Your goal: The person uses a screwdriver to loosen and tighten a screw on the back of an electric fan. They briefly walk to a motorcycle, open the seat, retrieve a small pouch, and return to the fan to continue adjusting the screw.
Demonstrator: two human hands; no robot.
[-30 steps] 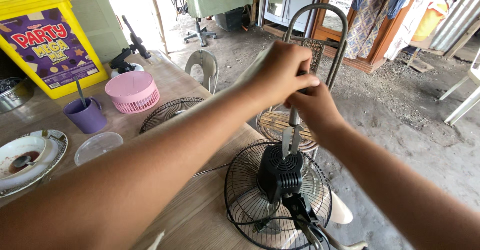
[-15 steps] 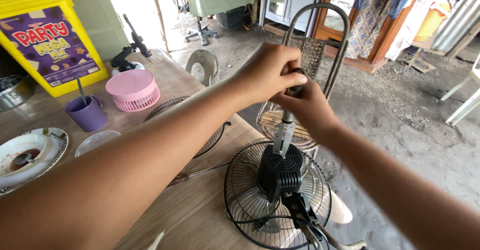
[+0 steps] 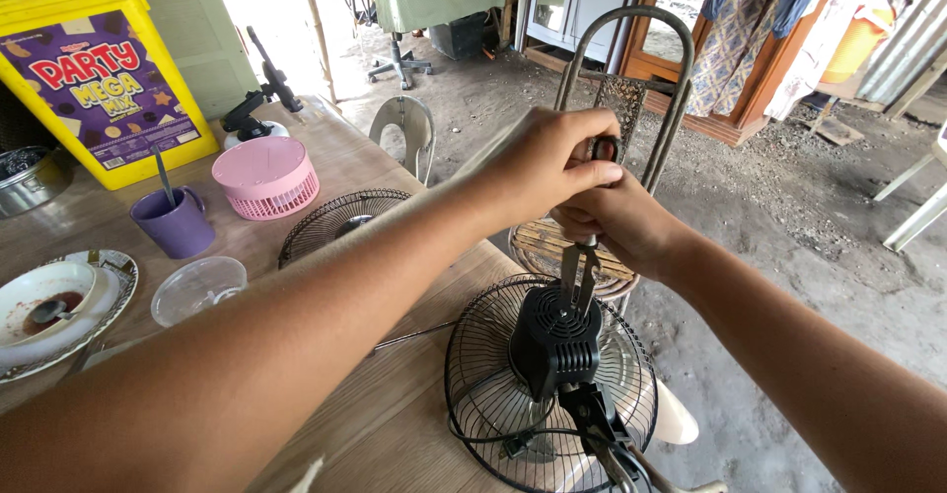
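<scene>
A black electric fan lies face down at the table's near edge, its wire guard (image 3: 473,394) flat on the wood and its black motor housing (image 3: 554,340) pointing up. Metal pliers (image 3: 578,274) stand upright with their jaws on the top of the housing. My left hand (image 3: 546,163) is wrapped over the top of the pliers' dark handles. My right hand (image 3: 617,222) grips the handles just below it. Both hands touch each other. The jaw tips are partly hidden against the housing.
A second fan guard (image 3: 335,222) lies flat mid-table. A pink basket (image 3: 266,177), purple mug (image 3: 173,222), clear lid (image 3: 197,289), plates (image 3: 59,306) and yellow tub (image 3: 99,69) sit to the left. A metal chair frame (image 3: 631,89) stands right behind the fan.
Both hands have shifted slightly on the pliers' handles, the left hand settling further over the top. The fan and the pliers stay in the same place.
</scene>
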